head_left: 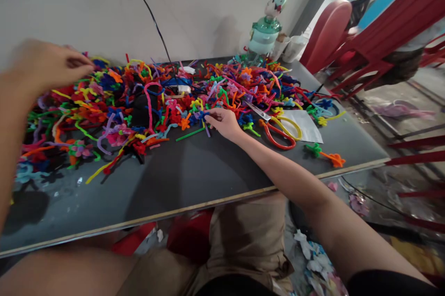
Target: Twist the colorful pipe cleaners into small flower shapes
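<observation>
A long heap of bright pipe cleaners (pixel 174 106), many twisted into small flowers and curls, covers the back of the dark table. My left hand (pixel 52 66), blurred, is over the heap's left end, thumb and fingertips drawn together; whatever is between them I cannot make out. At the heap's front edge, my right hand (pixel 224 122) pinches a small blue pipe cleaner flower (pixel 200 115). A straight green pipe cleaner (pixel 190 135) lies just left of this hand. To its right rest scissors (pixel 282 134) with red and yellow handles, their blades pointing into the heap.
A green-lidded bottle (pixel 264 36) and white cups (pixel 295 48) stand at the back right. A white sheet (pixel 302 125) lies by the scissors, near an orange flower (pixel 335 160). A black cable (pixel 149 9) hangs into the heap. Red chairs (pixel 382 41) stand at right.
</observation>
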Demonstrator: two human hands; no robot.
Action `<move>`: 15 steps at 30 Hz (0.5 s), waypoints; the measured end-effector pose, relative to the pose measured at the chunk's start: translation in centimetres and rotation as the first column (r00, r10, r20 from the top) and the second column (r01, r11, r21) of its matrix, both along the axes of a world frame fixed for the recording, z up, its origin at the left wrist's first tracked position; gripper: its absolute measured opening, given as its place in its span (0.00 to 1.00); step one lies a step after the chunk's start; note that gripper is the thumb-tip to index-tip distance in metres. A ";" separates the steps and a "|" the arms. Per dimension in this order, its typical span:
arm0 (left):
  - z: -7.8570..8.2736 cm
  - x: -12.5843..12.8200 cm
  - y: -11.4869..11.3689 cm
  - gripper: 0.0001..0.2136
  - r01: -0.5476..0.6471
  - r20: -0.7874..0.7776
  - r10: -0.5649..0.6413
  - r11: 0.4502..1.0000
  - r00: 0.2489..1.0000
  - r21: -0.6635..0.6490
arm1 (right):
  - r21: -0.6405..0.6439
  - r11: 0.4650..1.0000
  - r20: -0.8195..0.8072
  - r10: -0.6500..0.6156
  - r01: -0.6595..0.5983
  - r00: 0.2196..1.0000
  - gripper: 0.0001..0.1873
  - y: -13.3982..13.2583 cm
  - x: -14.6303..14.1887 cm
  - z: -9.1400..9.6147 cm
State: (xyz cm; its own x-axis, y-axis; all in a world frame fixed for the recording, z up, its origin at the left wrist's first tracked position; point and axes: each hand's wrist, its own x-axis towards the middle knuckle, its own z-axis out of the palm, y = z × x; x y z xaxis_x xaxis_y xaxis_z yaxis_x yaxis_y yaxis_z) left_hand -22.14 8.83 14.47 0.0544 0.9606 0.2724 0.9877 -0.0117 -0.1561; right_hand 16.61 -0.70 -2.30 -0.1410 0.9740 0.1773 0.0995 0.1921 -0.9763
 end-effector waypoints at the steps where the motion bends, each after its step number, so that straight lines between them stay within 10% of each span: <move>1: -0.4 2.8 -1.5 0.40 -0.057 -0.040 0.054 0.996 0.998 -0.067 | 0.005 1.000 0.002 0.000 0.000 1.000 0.21 -0.1 0.0 0.0; 8: -9.9 19.7 -11.8 0.17 0.302 0.540 -0.357 0.934 0.762 0.192 | 0.082 0.997 -0.024 -0.002 0.004 1.000 0.20 -0.8 -0.1 0.5; 15: -16.3 23.9 -11.3 0.18 0.313 0.669 -0.421 0.906 0.612 0.283 | 0.034 0.998 -0.062 -0.050 0.052 0.997 0.21 -0.6 -0.3 0.3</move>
State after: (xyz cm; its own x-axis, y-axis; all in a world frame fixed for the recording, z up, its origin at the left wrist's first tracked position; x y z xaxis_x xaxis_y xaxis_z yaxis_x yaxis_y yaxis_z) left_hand 1.73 -2.46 -1.85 0.1367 0.8578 0.4955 0.7142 -0.4320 0.5507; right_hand 16.27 -1.32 -2.02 -0.0790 0.9725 0.2191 0.0502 0.2233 -0.9734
